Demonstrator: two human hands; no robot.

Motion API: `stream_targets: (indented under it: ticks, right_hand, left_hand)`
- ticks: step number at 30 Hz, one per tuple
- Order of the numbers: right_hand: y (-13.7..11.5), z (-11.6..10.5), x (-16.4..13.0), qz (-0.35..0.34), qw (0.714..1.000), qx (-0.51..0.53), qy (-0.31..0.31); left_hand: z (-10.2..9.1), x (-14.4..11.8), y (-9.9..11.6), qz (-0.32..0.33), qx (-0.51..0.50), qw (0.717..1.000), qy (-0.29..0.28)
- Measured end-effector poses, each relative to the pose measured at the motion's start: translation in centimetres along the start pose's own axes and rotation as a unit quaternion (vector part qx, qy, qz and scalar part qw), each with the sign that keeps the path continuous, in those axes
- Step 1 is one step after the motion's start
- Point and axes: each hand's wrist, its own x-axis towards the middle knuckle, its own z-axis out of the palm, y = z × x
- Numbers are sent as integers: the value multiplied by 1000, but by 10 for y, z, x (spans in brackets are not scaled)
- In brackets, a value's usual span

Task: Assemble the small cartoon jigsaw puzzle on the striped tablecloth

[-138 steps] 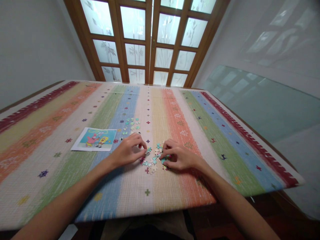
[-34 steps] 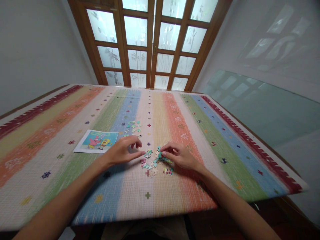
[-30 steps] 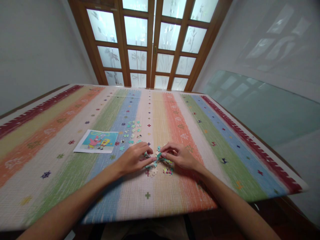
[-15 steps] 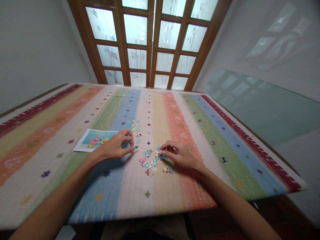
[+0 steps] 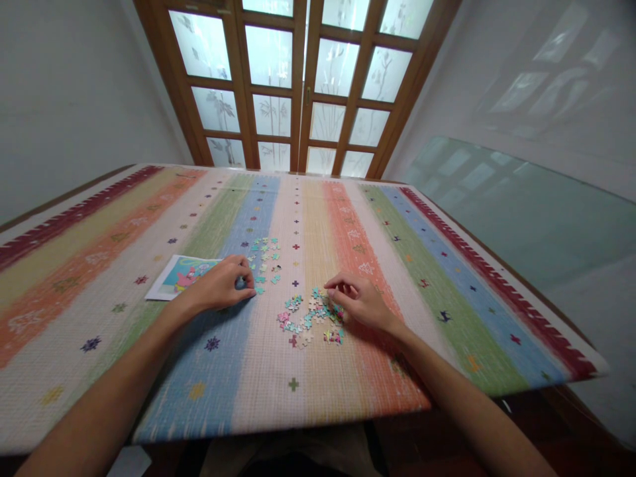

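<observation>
My left hand (image 5: 221, 286) is closed in a pinch on a teal puzzle piece (image 5: 259, 290), low over the blue stripe of the cloth. Its wrist and fingers cover the right part of a picture sheet (image 5: 171, 278) with a pink cartoon starfish. Just beyond the fingertips, several loose green and teal puzzle pieces (image 5: 265, 256) lie in rough rows. My right hand (image 5: 362, 301) hovers at the right side of a heap of mixed puzzle pieces (image 5: 308, 321). Its thumb and forefinger are drawn close together; whatever may be between them is too small to make out.
A striped tablecloth (image 5: 193, 358) covers the wide table, whose near edge is close to my body. Wooden doors with frosted panes (image 5: 271, 59) stand beyond the far edge. A pale glass panel (image 5: 521, 205) leans along the right wall.
My left hand has moved left and slightly away from me, bringing the teal piece beside the rows. My right hand has shifted slightly right, and its fingertips have lifted from the heap.
</observation>
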Motion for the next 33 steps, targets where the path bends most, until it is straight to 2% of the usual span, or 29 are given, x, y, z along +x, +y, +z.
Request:
stream_targets:
  ticks: [8, 14, 18, 24, 29, 33]
  right_hand:
    - [3, -10, 1, -19, 999, -27, 6]
    - [-2, -14, -1, -85, 987, -56, -121]
    - [-3, -9, -4, -100, 978, -79, -165]
    - [-3, -11, -5, -116, 974, -87, -172]
    - [-6, -14, -5, -118, 974, -99, -169]
    - [-6, -15, -5, -122, 974, -104, -160]
  left_hand:
    - [1, -1, 1, 34, 4, 999, 6]
    - [7, -2, 17, 104, -15, 994, 24]
    - [19, -3, 39, 161, -44, 986, 14]
    - [36, -2, 57, 199, -30, 980, -11]
    - [44, -3, 63, 218, -48, 975, 5]
    - [51, -4, 75, 207, -63, 976, 17]
